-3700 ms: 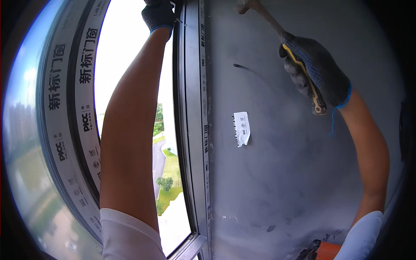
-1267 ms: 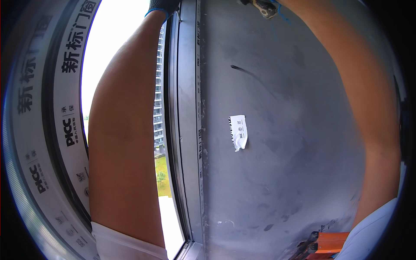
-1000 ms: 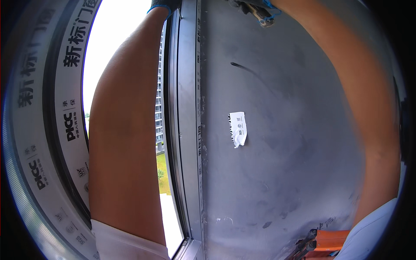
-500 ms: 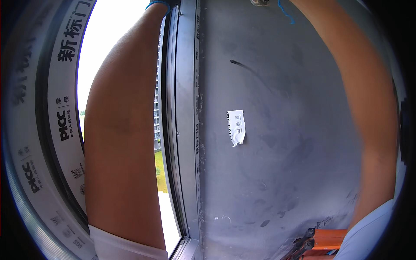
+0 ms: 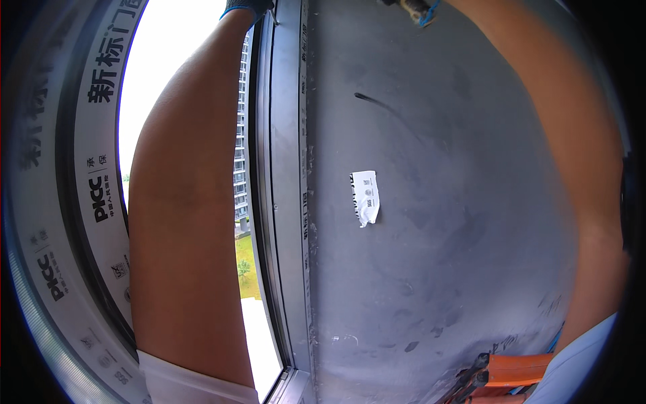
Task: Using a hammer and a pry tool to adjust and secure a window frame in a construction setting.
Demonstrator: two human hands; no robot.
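My left forearm stretches up past the window opening to my left hand [image 5: 246,8] in a dark glove with a blue cuff. That hand is at the upper edge, next to the grey metal window frame [image 5: 286,155]; its fingers are hidden. A thin metal pin [image 5: 274,17] juts from the frame beside it. My right forearm [image 5: 545,101] curves up over the grey wall panel [image 5: 437,236]. By its upper end, a tan and dark object [image 5: 417,11] with a blue strand shows partly; its kind is unclear. My right hand's fingers cannot be made out.
A torn white label [image 5: 365,198] sticks to the grey panel. At lower right are orange steps or rails [image 5: 518,370], perhaps of a ladder. White film with print covers the frame [image 5: 101,168] at left. Outside the opening stand a tall building [image 5: 241,161] and grass [image 5: 247,269].
The tan and dark object has come farther down into view. My right forearm has shifted outward to the right. The left glove shows slightly more, with the arm nearly still.
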